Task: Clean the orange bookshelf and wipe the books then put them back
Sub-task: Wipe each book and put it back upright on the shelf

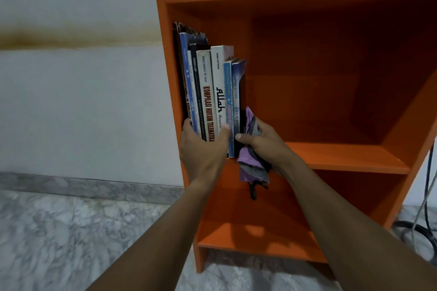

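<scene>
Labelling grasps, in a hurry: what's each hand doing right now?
Left hand: grips the lower end of the row of books.
Right hand: holds a purple and grey cloth beside the books.

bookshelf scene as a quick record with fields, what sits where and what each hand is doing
bookshelf: orange, on a marble floor
books: upright row at the left end of the middle shelf
left hand: grips the row's lower end
right hand: holds a purple and grey cloth beside the rightmost book
cables: right of the bookshelf
</scene>
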The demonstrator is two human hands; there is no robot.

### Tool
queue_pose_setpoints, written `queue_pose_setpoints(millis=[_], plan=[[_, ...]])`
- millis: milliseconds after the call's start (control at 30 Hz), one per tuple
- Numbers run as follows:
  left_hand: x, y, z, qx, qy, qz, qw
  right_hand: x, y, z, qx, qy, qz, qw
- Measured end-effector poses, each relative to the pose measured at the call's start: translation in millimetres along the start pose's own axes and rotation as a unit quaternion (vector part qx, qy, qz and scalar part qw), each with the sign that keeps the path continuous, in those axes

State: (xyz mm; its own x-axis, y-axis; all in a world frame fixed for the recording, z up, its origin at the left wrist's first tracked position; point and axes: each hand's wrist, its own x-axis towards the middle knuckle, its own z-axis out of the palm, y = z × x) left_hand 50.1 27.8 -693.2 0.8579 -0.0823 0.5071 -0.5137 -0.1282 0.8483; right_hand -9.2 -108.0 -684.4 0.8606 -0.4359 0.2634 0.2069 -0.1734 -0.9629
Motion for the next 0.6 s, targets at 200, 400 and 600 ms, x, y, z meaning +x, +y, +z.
queue_pose_setpoints(millis=[200,400,600], plan=[[7,-15,-39,0.143,-0.018,0.082,0.986,3,-1,15,0.019,0.009,-0.007,1.000],[4,-10,-46,0.159,-0.029,0.064,0.985,4,2,20,-0.028,0.035,-0.030,0.999],[10,0,-45,0.238,0.012,0.025,0.971,3,3,25,-0.098,0.057,-0.062,0.992]])
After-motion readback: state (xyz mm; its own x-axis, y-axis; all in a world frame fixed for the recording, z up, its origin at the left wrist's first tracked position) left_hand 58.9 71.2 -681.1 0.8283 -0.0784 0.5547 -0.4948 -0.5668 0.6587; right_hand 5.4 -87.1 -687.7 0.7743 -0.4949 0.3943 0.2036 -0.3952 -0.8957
